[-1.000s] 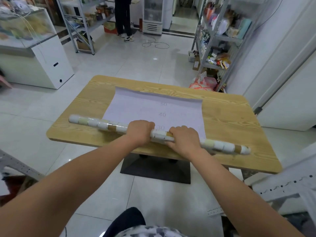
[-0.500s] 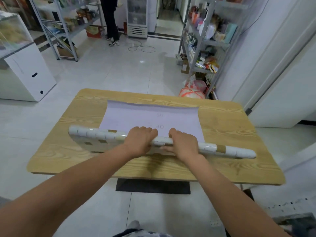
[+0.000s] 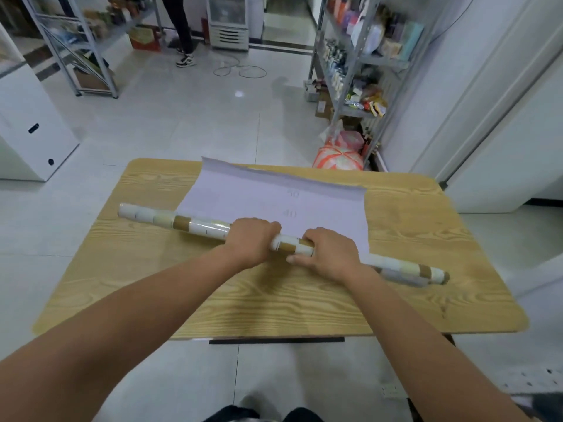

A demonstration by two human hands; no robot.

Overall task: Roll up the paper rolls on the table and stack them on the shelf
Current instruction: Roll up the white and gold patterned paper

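Note:
A long paper roll [image 3: 170, 220] with a white, cream and brown checked pattern lies slanted across the wooden table [image 3: 274, 303]. Its unrolled white sheet [image 3: 274, 202] stretches toward the table's far edge, printed with the numbers 40 and 50, and its far end curls up. My left hand [image 3: 248, 242] grips the roll near its middle, fingers curled over the top. Close beside it, my right hand [image 3: 327, 257] grips the roll too, thumb on the near side. The roll's right end [image 3: 432, 274] lies near the table's right side.
A metal shelf [image 3: 359, 62] full of goods stands past the table at the right, with bags [image 3: 338, 158] on the floor at its foot. Another shelf [image 3: 76, 41] stands far left, beside a white cabinet [image 3: 27, 129]. A person's legs [image 3: 182, 32] show at the back.
The roll has travelled away from me over the sheet, taking up more paper; the number 30 is gone under it. Both hands moved with it, and my view shifted closer over the table.

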